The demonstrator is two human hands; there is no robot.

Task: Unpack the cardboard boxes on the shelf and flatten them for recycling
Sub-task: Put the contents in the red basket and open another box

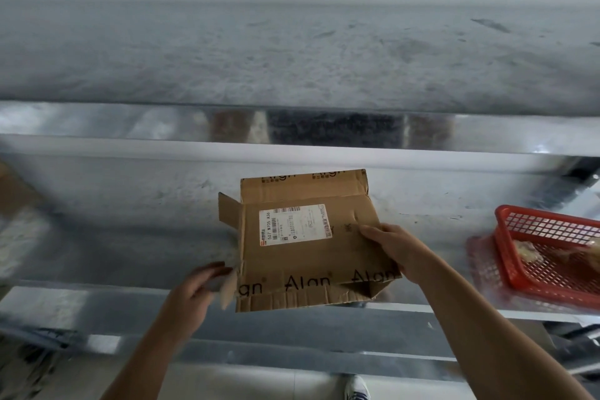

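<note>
The cardboard box (302, 253) lies nearly flat, overhanging the near edge of the shelf (113, 237); the right hand (396, 250) grips its right side; the left hand (198, 286) at the left flap is too blurred to judge; uneven pressing could tip it off.

The one head-worn camera looks forward and down from above and behind the left hand (198, 289) and right hand (397, 252), close to both, facing the cardboard box (305, 256) between them and the metal shelf (130, 237) beyond, whose far edges seem motion-blurred.
</note>
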